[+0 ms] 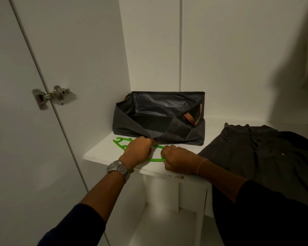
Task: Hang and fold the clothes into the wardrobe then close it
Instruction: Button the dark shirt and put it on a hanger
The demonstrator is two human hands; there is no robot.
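A bright green plastic hanger (120,143) lies flat on the white wardrobe shelf (100,153), its hook pointing left. My left hand (138,150), with a metal watch on the wrist, covers the hanger's middle with curled fingers. My right hand (178,159) grips the hanger's right end, fingers curled round the green bar. A dark grey garment (252,153) lies spread on the shelf to the right and hangs over its front edge.
A dark grey fabric storage box (160,119) with brown leather tabs stands open at the back of the shelf, its front wall sagging. The white wardrobe door (25,121) stands open on the left with a metal hinge (52,96). Lower compartments show below the shelf.
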